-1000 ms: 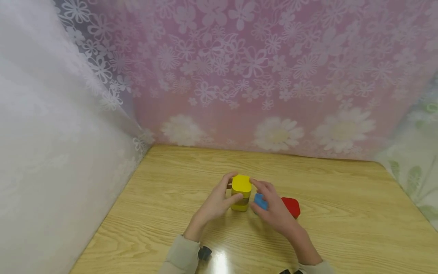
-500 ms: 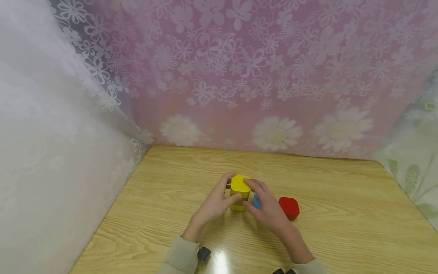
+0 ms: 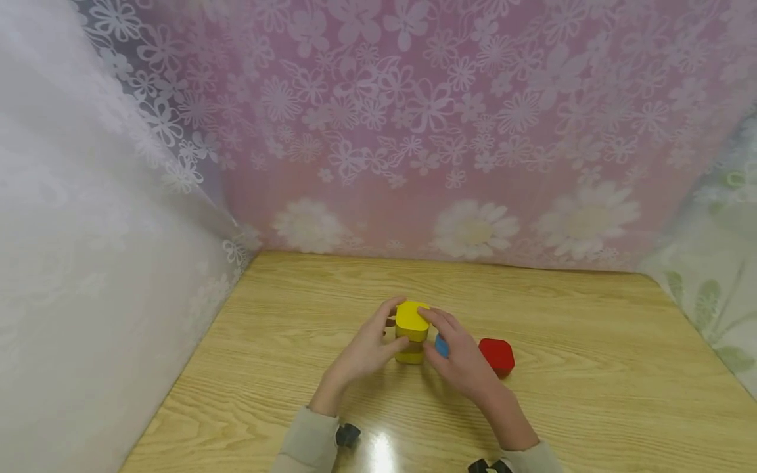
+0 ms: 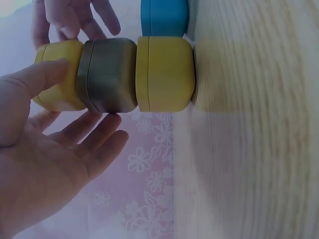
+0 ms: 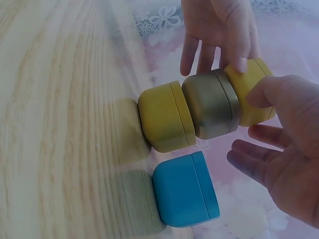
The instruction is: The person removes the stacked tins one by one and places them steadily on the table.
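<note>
Three small rounded-square tins with lids stand in a stack: a yellow tin (image 3: 412,316) on top, a bronze-coloured tin (image 4: 112,74) in the middle and another yellow tin (image 4: 168,74) at the bottom on the table. My left hand (image 3: 368,347) holds the top tin from the left, thumb in front and a fingertip behind. From the right, my right hand (image 3: 464,362) grips the same tin between thumb and fingers, one fingertip at its lid's edge. The lower fingers of both hands stick out beside the bronze tin. The three tins line up closely.
A blue tin (image 5: 183,191) stands just right of the stack, partly hidden by my right hand in the head view. Farther right sits a red tin (image 3: 497,357). Flowered cloth (image 3: 378,131) hangs behind the wooden table (image 3: 284,302), and pale cloth covers its left side.
My right hand has come left onto the top yellow tin, uncovering more of the red tin. My left hand keeps its hold. The head view has shifted slightly.
</note>
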`<state>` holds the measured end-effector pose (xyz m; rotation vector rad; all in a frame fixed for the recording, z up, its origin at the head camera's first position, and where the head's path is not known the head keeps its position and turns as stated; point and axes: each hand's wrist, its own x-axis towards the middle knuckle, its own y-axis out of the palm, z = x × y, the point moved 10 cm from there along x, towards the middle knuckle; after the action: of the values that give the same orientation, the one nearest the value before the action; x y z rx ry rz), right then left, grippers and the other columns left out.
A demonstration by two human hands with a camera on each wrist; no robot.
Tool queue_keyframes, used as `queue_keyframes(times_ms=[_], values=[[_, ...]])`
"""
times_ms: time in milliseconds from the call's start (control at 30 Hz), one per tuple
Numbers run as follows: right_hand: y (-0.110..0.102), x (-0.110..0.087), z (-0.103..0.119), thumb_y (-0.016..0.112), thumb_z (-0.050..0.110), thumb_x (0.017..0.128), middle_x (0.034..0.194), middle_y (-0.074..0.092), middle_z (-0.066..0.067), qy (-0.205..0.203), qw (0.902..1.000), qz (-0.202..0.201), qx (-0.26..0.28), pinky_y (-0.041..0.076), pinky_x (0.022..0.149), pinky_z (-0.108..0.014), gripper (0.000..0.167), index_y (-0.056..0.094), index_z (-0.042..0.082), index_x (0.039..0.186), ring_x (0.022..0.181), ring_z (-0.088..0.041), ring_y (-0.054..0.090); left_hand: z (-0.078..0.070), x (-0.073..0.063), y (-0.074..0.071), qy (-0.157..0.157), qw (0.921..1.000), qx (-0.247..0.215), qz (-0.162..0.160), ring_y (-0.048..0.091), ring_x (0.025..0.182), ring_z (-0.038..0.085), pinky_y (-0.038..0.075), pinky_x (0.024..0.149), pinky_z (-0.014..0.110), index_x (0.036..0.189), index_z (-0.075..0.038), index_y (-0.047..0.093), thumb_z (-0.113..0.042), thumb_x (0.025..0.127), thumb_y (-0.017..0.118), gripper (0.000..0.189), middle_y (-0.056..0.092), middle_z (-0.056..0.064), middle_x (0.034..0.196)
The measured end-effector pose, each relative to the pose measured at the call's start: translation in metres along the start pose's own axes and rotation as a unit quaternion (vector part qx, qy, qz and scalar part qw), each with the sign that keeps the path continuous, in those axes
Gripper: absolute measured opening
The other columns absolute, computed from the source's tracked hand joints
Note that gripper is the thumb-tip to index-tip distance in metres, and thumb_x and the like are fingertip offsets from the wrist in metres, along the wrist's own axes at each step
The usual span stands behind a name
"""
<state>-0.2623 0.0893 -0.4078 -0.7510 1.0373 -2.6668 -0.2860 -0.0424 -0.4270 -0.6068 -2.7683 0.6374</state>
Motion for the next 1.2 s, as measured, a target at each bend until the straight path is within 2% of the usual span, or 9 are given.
queue_keyframes(times_ms=[100, 200, 333, 500, 767, 967, 1200], values=[[-0.001, 0.000, 0.001, 0.065, 0.005, 0.092, 0.147, 0.047, -0.014, -0.001, 1.0000, 0.000, 0.004, 0.050, 0.097, -0.054, 0.056, 0.049, 0.012, 0.145, 0.130, -0.038, 0.051, 0.001, 0.001, 0.000, 0.008, 0.9999, 0.011, 0.008, 0.049, 0.129, 0.031, 0.044, 0.106, 0.049, 0.156, -0.022, 0.024, -0.008, 0.095, 0.066, 0.075, 0.042, 0.011, 0.149], [-0.001, 0.000, 0.000, 0.068, 0.008, 0.092, 0.148, 0.048, -0.012, -0.002, 1.0000, -0.004, 0.007, 0.049, 0.098, -0.055, 0.055, 0.050, 0.012, 0.144, 0.132, -0.037, 0.050, 0.001, 0.003, 0.001, 0.009, 0.9997, 0.017, 0.016, 0.050, 0.127, 0.030, 0.045, 0.105, 0.047, 0.156, -0.021, 0.023, -0.004, 0.093, 0.068, 0.080, 0.041, 0.011, 0.150], [-0.001, 0.000, -0.001, 0.072, 0.017, 0.093, 0.148, 0.048, -0.011, -0.003, 0.9999, -0.011, 0.008, 0.049, 0.098, -0.054, 0.055, 0.051, 0.013, 0.143, 0.131, -0.035, 0.051, 0.002, 0.006, 0.002, 0.012, 0.9993, 0.031, 0.018, 0.052, 0.125, 0.028, 0.046, 0.103, 0.047, 0.156, -0.017, 0.021, -0.008, 0.092, 0.071, 0.082, 0.044, 0.011, 0.147], [-0.001, 0.001, 0.000, 0.073, 0.022, 0.092, 0.145, 0.050, -0.012, 0.002, 0.9997, -0.025, 0.006, 0.053, 0.094, -0.050, 0.054, 0.053, 0.014, 0.141, 0.125, -0.033, 0.057, 0.005, 0.010, 0.004, 0.017, 0.9983, 0.053, 0.019, 0.053, 0.124, 0.023, 0.045, 0.105, 0.043, 0.154, -0.016, 0.026, -0.015, 0.092, 0.073, 0.079, 0.049, 0.005, 0.143], [0.001, 0.003, -0.002, 0.072, 0.020, 0.092, 0.140, 0.053, -0.012, 0.021, 0.9988, -0.030, 0.032, 0.055, 0.090, -0.049, 0.052, 0.053, 0.012, 0.139, 0.116, -0.031, 0.061, 0.014, 0.008, 0.006, -0.012, 0.9976, 0.063, 0.024, 0.053, 0.125, 0.022, 0.046, 0.103, 0.041, 0.147, -0.013, 0.040, -0.020, 0.092, 0.073, 0.065, 0.050, 0.004, 0.144], [0.001, 0.003, -0.004, 0.072, 0.019, 0.093, 0.137, 0.055, -0.011, 0.027, 0.9977, -0.035, 0.051, 0.056, 0.089, -0.048, 0.051, 0.052, 0.011, 0.138, 0.113, -0.030, 0.062, 0.016, 0.010, 0.007, -0.010, 0.9975, 0.065, 0.025, 0.054, 0.123, 0.022, 0.047, 0.103, 0.040, 0.147, -0.013, 0.041, -0.018, 0.092, 0.073, 0.064, 0.052, 0.004, 0.142], [-0.002, 0.003, -0.005, 0.071, 0.016, 0.093, 0.137, 0.054, -0.013, 0.011, 0.9959, -0.048, 0.076, 0.056, 0.087, -0.050, 0.051, 0.051, 0.009, 0.139, 0.114, -0.032, 0.062, 0.017, 0.009, 0.007, -0.020, 0.9973, 0.066, 0.025, 0.054, 0.119, 0.023, 0.048, 0.100, 0.040, 0.147, -0.013, 0.040, -0.019, 0.092, 0.073, 0.064, 0.051, 0.004, 0.143]])
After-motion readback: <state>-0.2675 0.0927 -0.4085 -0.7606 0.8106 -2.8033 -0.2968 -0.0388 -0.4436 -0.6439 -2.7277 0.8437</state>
